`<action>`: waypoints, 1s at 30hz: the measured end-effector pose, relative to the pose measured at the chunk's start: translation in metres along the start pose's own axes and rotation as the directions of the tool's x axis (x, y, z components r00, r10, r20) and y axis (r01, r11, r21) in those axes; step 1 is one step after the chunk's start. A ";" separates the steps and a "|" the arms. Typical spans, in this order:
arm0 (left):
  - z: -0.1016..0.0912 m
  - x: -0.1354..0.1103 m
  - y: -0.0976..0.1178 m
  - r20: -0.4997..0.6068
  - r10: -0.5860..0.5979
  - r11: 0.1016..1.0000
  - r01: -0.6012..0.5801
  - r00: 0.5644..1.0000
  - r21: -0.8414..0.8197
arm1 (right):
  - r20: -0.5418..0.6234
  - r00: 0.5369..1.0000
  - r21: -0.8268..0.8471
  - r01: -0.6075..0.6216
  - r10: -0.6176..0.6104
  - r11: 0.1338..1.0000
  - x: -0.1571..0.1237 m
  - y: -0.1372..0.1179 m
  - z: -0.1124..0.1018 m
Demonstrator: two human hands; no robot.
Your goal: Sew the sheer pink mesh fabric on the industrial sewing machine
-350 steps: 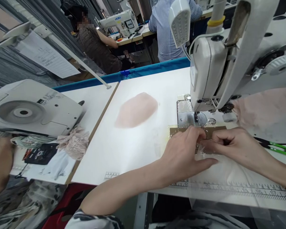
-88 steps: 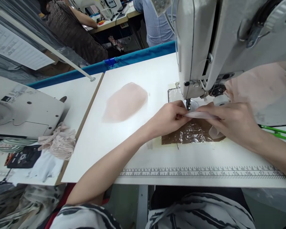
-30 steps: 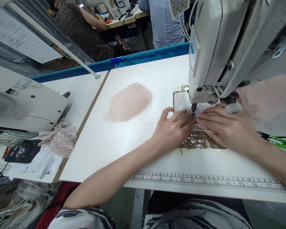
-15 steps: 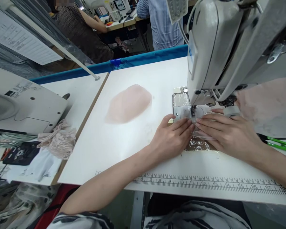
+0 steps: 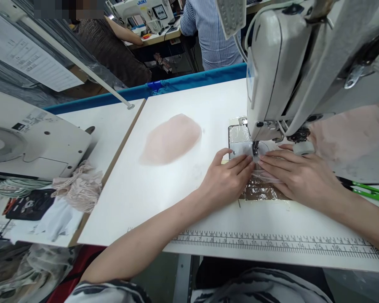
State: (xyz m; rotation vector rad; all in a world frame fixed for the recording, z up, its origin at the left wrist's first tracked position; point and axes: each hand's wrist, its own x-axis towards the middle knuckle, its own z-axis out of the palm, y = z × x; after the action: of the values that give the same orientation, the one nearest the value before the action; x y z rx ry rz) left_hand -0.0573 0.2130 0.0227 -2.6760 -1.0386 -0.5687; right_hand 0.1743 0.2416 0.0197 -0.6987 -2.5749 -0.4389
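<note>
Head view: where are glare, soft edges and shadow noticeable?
Head view: glare flecks the brown patch; head view: the pale pink fabric piece has soft edges against the bright white tabletop; head view: grey shadow falls beside the neighbouring sewing machine.

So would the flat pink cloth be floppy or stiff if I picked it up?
The pink cloth would probably flop, since it looks thin. It's likely light, looking slightly sheer. It probably wouldn't roll if pushed, because it lies flat on the table.
</note>
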 end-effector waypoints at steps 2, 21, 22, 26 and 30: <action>0.001 0.000 -0.001 0.004 -0.003 1.000 0.002 1.000 0.010 | 0.008 1.000 0.000 0.001 -0.001 1.000 0.000 0.001 0.000; 0.006 0.004 -0.006 0.028 -0.019 0.999 0.018 0.999 0.039 | 0.008 1.000 -0.049 -0.003 0.003 0.999 0.006 0.003 0.005; 0.007 0.004 -0.006 0.029 -0.019 0.999 0.018 0.999 0.040 | 0.006 1.000 -0.051 -0.004 0.005 0.999 0.006 0.003 0.005; 0.007 0.004 -0.006 0.034 -0.024 0.999 0.022 0.999 0.039 | -0.002 1.000 -0.063 -0.016 0.016 0.998 0.006 0.003 0.005; 0.007 0.003 -0.006 0.012 -0.012 0.999 0.012 1.000 0.047 | 0.007 1.000 -0.060 -0.009 0.010 0.998 0.005 0.003 0.005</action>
State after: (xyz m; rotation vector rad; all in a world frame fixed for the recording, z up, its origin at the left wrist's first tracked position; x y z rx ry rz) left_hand -0.0575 0.2214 0.0181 -2.6372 -1.0587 -0.5245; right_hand 0.1710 0.2482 0.0185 -0.7344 -2.5731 -0.5140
